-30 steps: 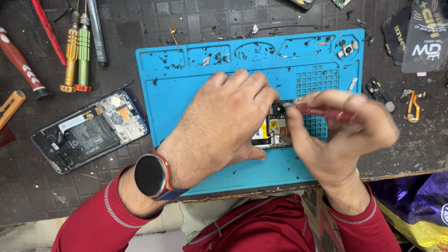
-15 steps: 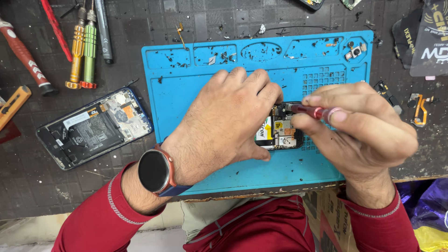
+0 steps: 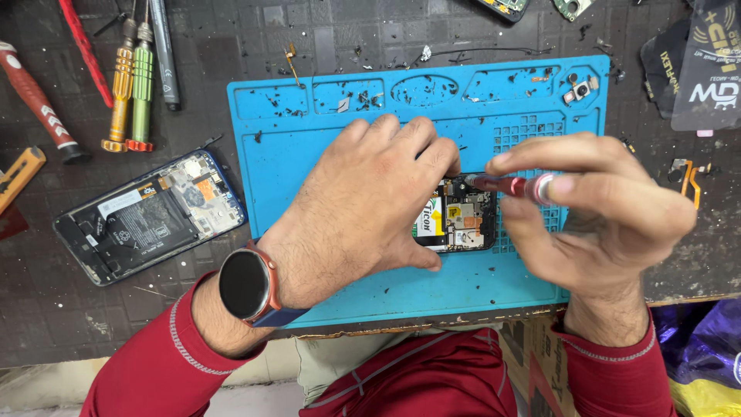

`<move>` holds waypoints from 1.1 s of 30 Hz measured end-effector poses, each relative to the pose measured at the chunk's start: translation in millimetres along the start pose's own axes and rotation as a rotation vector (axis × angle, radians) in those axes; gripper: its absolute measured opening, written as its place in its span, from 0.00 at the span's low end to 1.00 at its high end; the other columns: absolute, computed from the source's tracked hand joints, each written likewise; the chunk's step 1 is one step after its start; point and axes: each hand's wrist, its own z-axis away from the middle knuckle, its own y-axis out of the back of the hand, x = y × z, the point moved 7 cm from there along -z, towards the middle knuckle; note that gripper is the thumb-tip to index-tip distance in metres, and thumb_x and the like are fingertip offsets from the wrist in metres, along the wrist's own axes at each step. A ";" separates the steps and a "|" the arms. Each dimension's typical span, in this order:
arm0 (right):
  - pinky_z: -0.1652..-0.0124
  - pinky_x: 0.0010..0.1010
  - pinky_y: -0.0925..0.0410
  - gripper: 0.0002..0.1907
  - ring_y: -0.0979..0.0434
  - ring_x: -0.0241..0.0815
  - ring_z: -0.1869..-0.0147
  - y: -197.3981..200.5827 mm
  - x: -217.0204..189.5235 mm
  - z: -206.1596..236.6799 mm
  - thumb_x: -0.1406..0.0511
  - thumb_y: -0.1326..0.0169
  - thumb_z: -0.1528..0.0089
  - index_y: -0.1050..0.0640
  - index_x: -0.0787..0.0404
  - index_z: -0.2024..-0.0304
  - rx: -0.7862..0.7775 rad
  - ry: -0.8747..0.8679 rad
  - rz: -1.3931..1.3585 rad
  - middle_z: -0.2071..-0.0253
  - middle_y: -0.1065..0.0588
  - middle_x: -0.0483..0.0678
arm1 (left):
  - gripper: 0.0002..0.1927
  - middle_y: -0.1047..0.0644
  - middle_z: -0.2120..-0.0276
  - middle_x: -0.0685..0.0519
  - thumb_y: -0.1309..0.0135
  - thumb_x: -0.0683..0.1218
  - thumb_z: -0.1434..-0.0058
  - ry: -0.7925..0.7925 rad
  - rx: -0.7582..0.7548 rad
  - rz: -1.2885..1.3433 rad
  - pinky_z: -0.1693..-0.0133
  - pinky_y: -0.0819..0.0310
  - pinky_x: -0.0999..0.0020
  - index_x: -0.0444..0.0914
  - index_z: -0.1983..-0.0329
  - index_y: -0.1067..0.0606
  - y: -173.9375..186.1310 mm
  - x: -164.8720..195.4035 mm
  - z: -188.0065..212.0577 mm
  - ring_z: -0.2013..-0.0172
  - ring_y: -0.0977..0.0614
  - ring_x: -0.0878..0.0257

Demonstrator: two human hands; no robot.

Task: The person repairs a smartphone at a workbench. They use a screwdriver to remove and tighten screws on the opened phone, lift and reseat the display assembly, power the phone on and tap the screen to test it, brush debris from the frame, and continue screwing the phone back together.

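- Right hand (image 3: 598,216) pinches a red screwdriver (image 3: 509,185), tip down on the opened phone (image 3: 459,224).
- Left hand (image 3: 363,208) lies flat, fingers spread, pressing that phone down; grasps nothing.
- Phone sits mid-right on the blue work mat (image 3: 324,131), mostly hidden under the left hand.
- Second opened phone (image 3: 147,216) lies left of the mat.
- Yellow and green screwdrivers (image 3: 131,85) lie far left.

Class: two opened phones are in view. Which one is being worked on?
The opened phone on the blue mat, under the left hand; the other phone lies untouched beside the mat.
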 end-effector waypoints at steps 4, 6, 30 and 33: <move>0.63 0.31 0.25 0.18 0.18 0.47 0.60 -1.8 0.2 0.4 0.71 0.31 0.39 0.32 0.63 0.61 0.011 0.031 0.042 0.57 0.24 0.56 | 0.41 0.27 0.62 0.49 0.24 0.62 0.70 0.003 -0.002 0.017 0.58 0.31 0.53 0.38 0.57 0.27 0.8 -0.2 -0.2 0.58 0.24 0.48; 0.62 0.32 0.25 0.19 0.19 0.48 0.59 -1.5 0.2 0.4 0.70 0.31 0.41 0.32 0.63 0.61 0.026 0.038 0.047 0.58 0.25 0.56 | 0.41 0.27 0.62 0.48 0.24 0.62 0.70 0.008 -0.014 0.016 0.58 0.31 0.53 0.38 0.57 0.27 0.5 -0.2 -0.1 0.58 0.25 0.49; 0.58 0.31 0.36 0.15 0.25 0.43 0.62 0.6 -2.0 0.9 0.69 0.32 0.39 0.29 0.58 0.65 -0.002 0.044 0.161 0.61 0.20 0.51 | 0.41 0.27 0.62 0.48 0.24 0.62 0.70 -0.001 0.006 0.014 0.58 0.31 0.53 0.38 0.57 0.27 2.5 1.7 0.9 0.58 0.24 0.49; 0.55 0.32 0.36 0.17 0.25 0.44 0.59 1.9 -1.5 0.5 0.67 0.31 0.40 0.30 0.58 0.65 0.010 0.026 0.164 0.61 0.21 0.51 | 0.40 0.27 0.62 0.48 0.24 0.61 0.70 0.005 0.000 0.009 0.58 0.31 0.53 0.38 0.58 0.28 1.7 1.0 1.0 0.58 0.24 0.48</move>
